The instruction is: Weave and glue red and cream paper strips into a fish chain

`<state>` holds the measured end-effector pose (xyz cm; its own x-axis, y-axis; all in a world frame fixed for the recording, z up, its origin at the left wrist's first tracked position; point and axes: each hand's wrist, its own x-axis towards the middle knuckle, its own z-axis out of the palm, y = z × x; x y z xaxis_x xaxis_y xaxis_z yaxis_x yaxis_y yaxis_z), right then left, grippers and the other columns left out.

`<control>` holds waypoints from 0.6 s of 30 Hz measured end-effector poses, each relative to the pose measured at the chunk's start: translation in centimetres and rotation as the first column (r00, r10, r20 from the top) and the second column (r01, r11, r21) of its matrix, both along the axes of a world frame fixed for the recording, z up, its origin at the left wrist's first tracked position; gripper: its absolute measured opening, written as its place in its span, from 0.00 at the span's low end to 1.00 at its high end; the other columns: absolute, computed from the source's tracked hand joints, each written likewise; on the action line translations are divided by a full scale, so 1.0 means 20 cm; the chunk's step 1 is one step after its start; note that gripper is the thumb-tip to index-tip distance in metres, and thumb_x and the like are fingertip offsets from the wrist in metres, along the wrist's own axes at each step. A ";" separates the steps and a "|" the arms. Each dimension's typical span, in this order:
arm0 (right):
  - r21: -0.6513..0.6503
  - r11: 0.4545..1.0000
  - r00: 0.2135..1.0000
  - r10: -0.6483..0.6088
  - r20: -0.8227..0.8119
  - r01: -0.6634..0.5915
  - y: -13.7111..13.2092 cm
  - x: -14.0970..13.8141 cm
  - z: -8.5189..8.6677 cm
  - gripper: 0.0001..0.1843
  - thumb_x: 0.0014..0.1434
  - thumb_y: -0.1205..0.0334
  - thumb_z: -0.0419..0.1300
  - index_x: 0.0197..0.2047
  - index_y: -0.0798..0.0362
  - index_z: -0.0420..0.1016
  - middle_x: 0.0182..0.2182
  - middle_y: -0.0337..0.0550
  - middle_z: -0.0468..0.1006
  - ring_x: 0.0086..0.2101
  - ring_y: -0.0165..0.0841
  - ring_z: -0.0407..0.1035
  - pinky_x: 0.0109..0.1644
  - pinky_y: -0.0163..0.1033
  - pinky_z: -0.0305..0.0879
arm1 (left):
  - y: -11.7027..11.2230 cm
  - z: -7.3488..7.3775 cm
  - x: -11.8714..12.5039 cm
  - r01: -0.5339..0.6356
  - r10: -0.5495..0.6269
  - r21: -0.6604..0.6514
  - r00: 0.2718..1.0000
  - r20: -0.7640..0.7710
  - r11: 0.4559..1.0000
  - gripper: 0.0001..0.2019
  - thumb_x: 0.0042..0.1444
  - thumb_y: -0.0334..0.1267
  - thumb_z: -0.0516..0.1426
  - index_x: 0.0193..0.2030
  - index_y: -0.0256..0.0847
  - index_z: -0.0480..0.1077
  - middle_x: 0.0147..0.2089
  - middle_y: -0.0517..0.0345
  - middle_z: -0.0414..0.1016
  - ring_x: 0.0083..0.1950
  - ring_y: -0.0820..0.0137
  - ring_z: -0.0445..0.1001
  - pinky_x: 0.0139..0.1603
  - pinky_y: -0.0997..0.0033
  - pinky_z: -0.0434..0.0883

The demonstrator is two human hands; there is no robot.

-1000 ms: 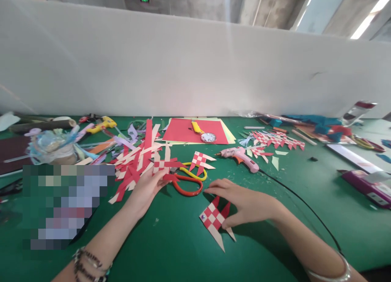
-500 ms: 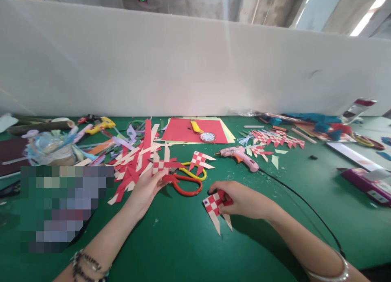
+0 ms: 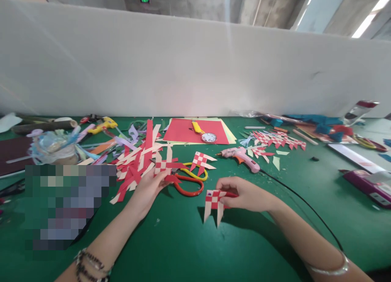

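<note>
Turned and shifted farther off since the earlier frame, the checkered paper fish (image 3: 214,200) is above the near middle of the green table (image 3: 183,245), pinched by the right hand (image 3: 240,194). To its left, the left hand (image 3: 149,194) pinches a woven piece (image 3: 163,166) beside the scissors (image 3: 189,194). Another fish (image 3: 199,159) lies by the scissors, a pink glue gun (image 3: 242,155) farther right, red paper (image 3: 177,131) at the far middle
</note>
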<state>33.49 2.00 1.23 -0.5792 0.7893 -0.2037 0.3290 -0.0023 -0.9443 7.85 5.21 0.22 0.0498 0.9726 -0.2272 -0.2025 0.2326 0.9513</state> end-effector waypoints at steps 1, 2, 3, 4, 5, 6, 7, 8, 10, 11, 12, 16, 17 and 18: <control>-0.030 1.000 1.000 0.002 -0.011 -0.003 0.00 0.00 0.00 0.02 0.51 0.68 0.55 0.32 0.55 0.65 0.26 0.35 0.69 0.26 0.25 0.64 0.29 0.31 0.61 | 0.00 0.00 0.00 -0.001 0.001 -0.001 1.000 -0.005 1.000 0.10 0.42 0.42 0.64 0.29 0.39 0.72 0.25 0.62 0.74 0.31 0.72 0.73 0.38 0.73 0.72; -0.049 0.999 1.000 -0.003 -0.016 0.002 -0.01 0.00 0.00 0.03 0.52 0.68 0.54 0.33 0.55 0.66 0.25 0.35 0.69 0.26 0.26 0.64 0.29 0.31 0.62 | 0.00 -0.01 0.00 0.000 0.000 0.000 1.000 -0.011 1.000 0.10 0.42 0.42 0.64 0.30 0.39 0.73 0.25 0.61 0.75 0.31 0.72 0.74 0.38 0.73 0.72; -0.060 0.998 1.000 -0.013 -0.022 0.012 -0.01 0.00 0.00 0.04 0.52 0.69 0.54 0.33 0.55 0.66 0.25 0.35 0.69 0.25 0.26 0.65 0.28 0.30 0.62 | 0.00 -0.01 -0.01 0.003 -0.003 0.000 1.000 -0.019 1.000 0.10 0.43 0.42 0.64 0.30 0.39 0.73 0.25 0.61 0.75 0.31 0.71 0.74 0.38 0.73 0.72; -0.064 0.998 0.999 -0.030 -0.034 0.028 -0.01 0.00 0.00 0.05 0.52 0.69 0.54 0.34 0.54 0.67 0.24 0.35 0.70 0.25 0.25 0.65 0.28 0.30 0.62 | 0.00 -0.01 -0.01 0.006 -0.006 -0.001 1.000 -0.024 1.000 0.10 0.43 0.42 0.63 0.30 0.39 0.73 0.26 0.61 0.75 0.32 0.71 0.74 0.38 0.73 0.72; -0.065 0.997 0.997 -0.050 -0.052 0.046 -0.01 0.00 0.00 0.06 0.52 0.69 0.54 0.35 0.54 0.67 0.24 0.35 0.70 0.25 0.25 0.65 0.28 0.30 0.62 | 0.00 -0.01 -0.01 0.008 -0.008 -0.004 1.000 -0.026 1.000 0.10 0.43 0.42 0.63 0.30 0.39 0.73 0.26 0.61 0.75 0.32 0.71 0.74 0.38 0.73 0.71; -0.072 0.995 0.994 -0.071 -0.078 0.066 -0.01 -0.01 0.00 0.07 0.51 0.70 0.55 0.36 0.54 0.66 0.24 0.34 0.70 0.25 0.25 0.65 0.29 0.30 0.62 | 0.00 -0.01 -0.01 0.007 -0.007 -0.006 1.000 -0.025 1.000 0.10 0.43 0.42 0.63 0.31 0.39 0.73 0.25 0.62 0.74 0.32 0.71 0.74 0.38 0.73 0.71; -0.084 0.993 0.990 -0.094 -0.102 0.086 -0.01 -0.01 0.01 0.08 0.51 0.70 0.55 0.37 0.53 0.66 0.24 0.34 0.70 0.25 0.25 0.65 0.29 0.30 0.62 | 0.00 -0.01 -0.01 0.004 -0.004 -0.010 1.000 -0.022 1.000 0.10 0.43 0.42 0.63 0.30 0.39 0.73 0.25 0.63 0.74 0.32 0.71 0.74 0.38 0.73 0.71; -0.096 0.990 0.986 -0.118 -0.120 0.106 -0.01 -0.01 0.01 0.09 0.51 0.70 0.56 0.38 0.53 0.65 0.23 0.33 0.70 0.25 0.24 0.64 0.29 0.30 0.62 | 0.00 -0.01 0.00 -0.001 0.001 -0.013 1.000 -0.018 1.000 0.10 0.43 0.42 0.64 0.30 0.39 0.73 0.24 0.63 0.73 0.32 0.71 0.74 0.38 0.73 0.71; -0.093 0.987 0.982 -0.142 -0.122 0.131 0.00 -0.01 0.02 0.10 0.49 0.71 0.57 0.37 0.53 0.64 0.23 0.32 0.69 0.25 0.24 0.63 0.28 0.29 0.60 | 0.00 0.00 0.00 -0.005 0.005 -0.013 1.000 -0.012 1.000 0.10 0.42 0.42 0.64 0.30 0.39 0.72 0.24 0.64 0.73 0.31 0.71 0.74 0.38 0.73 0.71; -0.075 0.989 0.984 -0.138 -0.112 0.130 0.00 -0.02 0.02 0.10 0.49 0.71 0.58 0.36 0.53 0.65 0.24 0.33 0.69 0.25 0.23 0.62 0.28 0.28 0.59 | 0.00 0.00 0.00 -0.005 0.004 -0.011 1.000 -0.009 1.000 0.10 0.42 0.42 0.64 0.30 0.39 0.72 0.24 0.64 0.73 0.31 0.72 0.74 0.38 0.73 0.71; -0.048 0.991 0.987 -0.126 -0.097 0.122 0.00 -0.01 0.02 0.09 0.48 0.71 0.59 0.35 0.54 0.65 0.25 0.33 0.69 0.25 0.23 0.62 0.28 0.28 0.59 | 0.00 0.00 0.00 -0.004 0.004 -0.008 1.000 -0.006 1.000 0.10 0.42 0.42 0.64 0.30 0.39 0.72 0.24 0.64 0.73 0.31 0.72 0.74 0.38 0.73 0.71; 0.070 0.995 0.997 -0.072 -0.003 0.072 -0.01 0.00 0.02 0.03 0.49 0.68 0.59 0.31 0.56 0.71 0.26 0.36 0.70 0.26 0.24 0.62 0.29 0.30 0.58 | 0.00 0.00 0.00 0.005 -0.005 -0.007 1.000 -0.013 1.000 0.11 0.42 0.42 0.64 0.30 0.39 0.73 0.25 0.62 0.75 0.30 0.72 0.74 0.37 0.74 0.71; 0.083 0.994 0.998 -0.068 0.016 0.067 -0.01 0.00 0.02 0.04 0.50 0.66 0.59 0.32 0.56 0.72 0.26 0.37 0.71 0.26 0.25 0.62 0.29 0.30 0.58 | 0.00 0.00 0.00 0.008 -0.008 -0.008 1.000 -0.016 1.000 0.11 0.42 0.43 0.64 0.31 0.39 0.73 0.25 0.62 0.75 0.30 0.72 0.73 0.37 0.74 0.71; 0.087 0.994 0.998 -0.066 0.022 0.064 -0.01 0.01 0.01 0.05 0.51 0.65 0.60 0.32 0.57 0.73 0.27 0.39 0.72 0.27 0.26 0.63 0.30 0.31 0.58 | 0.00 0.00 0.00 0.012 -0.012 -0.007 1.000 -0.018 1.000 0.11 0.43 0.43 0.64 0.31 0.39 0.73 0.25 0.62 0.75 0.30 0.73 0.73 0.37 0.74 0.71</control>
<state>33.69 1.89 1.52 -0.5220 0.8402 -0.1471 0.3542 0.0566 -0.9335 7.85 5.20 0.21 0.0569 0.9704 -0.2348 -0.1821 0.2413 0.9532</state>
